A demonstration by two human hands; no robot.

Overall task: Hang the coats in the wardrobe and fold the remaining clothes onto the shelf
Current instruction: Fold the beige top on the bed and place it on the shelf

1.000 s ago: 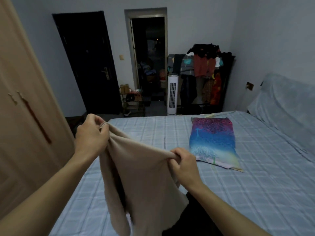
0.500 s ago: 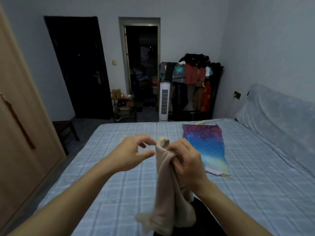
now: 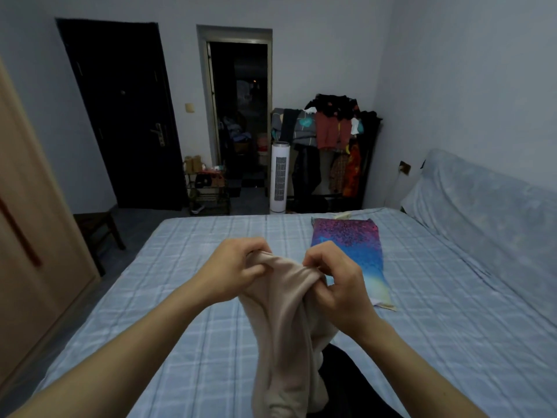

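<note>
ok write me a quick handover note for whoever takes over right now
Left hand and right hand both pinch the top edge of the beige garment, which hangs over the bed.
Black garment lies below it. Patterned cloth lies flat further back.
Wardrobe is at left, inside hidden.
Done: nothing I can confirm.
Left: fold the beige garment, sort the black one, shelve them.

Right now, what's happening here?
A person at the bed holds a beige garment up by its top edge, left hand and right hand gripping it close together, the rest hanging down. A dark garment lies on the bed beneath it. A colourful cloth lies flat further right. The wardrobe on the left looks closed.
</note>
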